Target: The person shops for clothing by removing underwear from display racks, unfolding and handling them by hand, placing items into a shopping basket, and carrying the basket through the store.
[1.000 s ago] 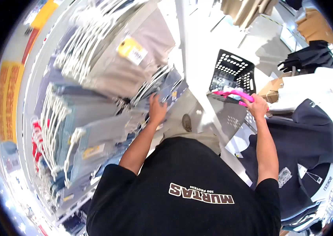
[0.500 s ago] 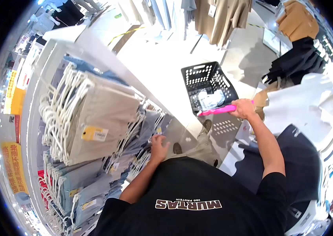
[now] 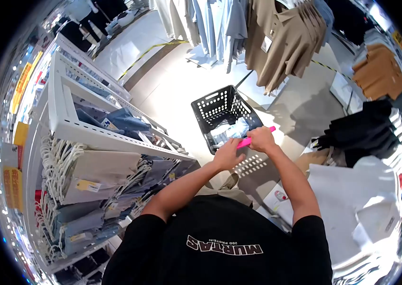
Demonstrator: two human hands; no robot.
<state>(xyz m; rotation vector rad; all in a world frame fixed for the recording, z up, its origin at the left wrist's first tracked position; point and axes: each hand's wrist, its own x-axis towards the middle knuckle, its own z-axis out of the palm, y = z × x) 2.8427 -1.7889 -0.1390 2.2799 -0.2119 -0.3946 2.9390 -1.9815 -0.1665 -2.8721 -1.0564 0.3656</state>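
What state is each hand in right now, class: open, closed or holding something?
Left hand: at the pink handle; whether closed on it cannot be told.
Right hand: closed, holding the pink handle.

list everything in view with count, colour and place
basket: one, black, centre
basket contents: count unclear, pale blue and white, inside
handle: one, pink, basket's near side
rack: one, white, left
hangers: many, white, left
hanging garments: many, beige, grey and blue, left
price tags: several, yellow and white, left
hanging shirts: several, brown and pale blue, top centre
tan garments: several, orange-brown, upper right
dark garments: several, black, right
pale garments: several, white, lower right
signs: several, orange-yellow, left edge
worn T-shirt: one, black, bottom centre
left hand: one, bare, at handle's left end
right hand: one, bare, around handle
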